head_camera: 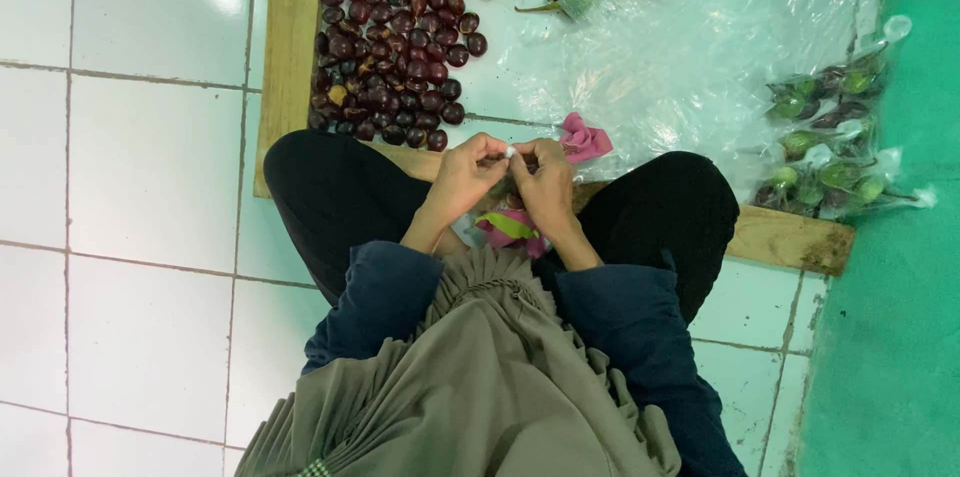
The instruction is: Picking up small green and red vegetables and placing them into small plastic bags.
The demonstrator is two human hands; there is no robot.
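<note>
Left hand (462, 177) and right hand (545, 180) pinch a small white item (510, 151) together; just beyond, piled dark fruits (392, 62) could roll if nudged.

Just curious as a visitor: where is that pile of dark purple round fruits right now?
In the head view, the pile of dark purple fruits lies on the white tiled floor, upper left of the hands, beside the wooden plank.

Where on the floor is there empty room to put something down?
The white tiles left of the wooden plank are bare. A smaller bare patch lies between the dark purple fruit pile and the clear plastic sheet. It is crowded by the bagged green vegetables and near both hands, left hand and right hand.
</note>
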